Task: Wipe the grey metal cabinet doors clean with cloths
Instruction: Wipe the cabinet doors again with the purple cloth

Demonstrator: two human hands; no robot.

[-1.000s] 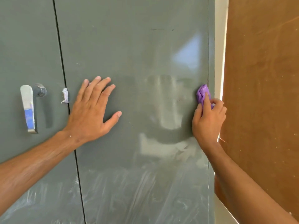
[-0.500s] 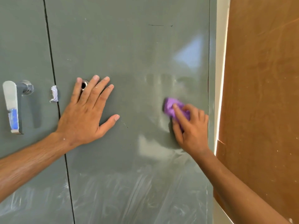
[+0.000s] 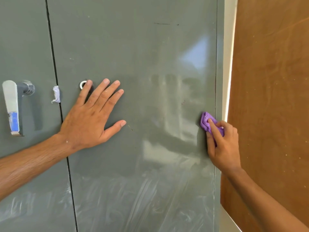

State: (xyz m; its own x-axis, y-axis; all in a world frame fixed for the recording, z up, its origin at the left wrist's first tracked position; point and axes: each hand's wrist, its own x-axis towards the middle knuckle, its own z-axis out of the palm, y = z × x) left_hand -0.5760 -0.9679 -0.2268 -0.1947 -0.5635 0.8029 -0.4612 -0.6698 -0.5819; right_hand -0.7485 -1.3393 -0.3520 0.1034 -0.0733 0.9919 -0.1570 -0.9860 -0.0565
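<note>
Two hands meet the grey right-hand door [image 3: 150,64]: the left hand [image 3: 90,121], frame centre-left, presses flat with fingers spread; the right hand [image 3: 222,144], at centre-right, pinches a bunched purple cloth [image 3: 206,122] against the door's right edge. Farther left, a chrome handle [image 3: 12,104] hangs on the other door [image 3: 25,39].

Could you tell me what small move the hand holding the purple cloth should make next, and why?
Probably sweep the purple cloth down along the right door's edge: the right hand presses it there, and whitish streaks cover the lower panel.

To my right I see a brown wooden panel [image 3: 270,97], with a bright cream wall strip [image 3: 228,56] beside it.
</note>
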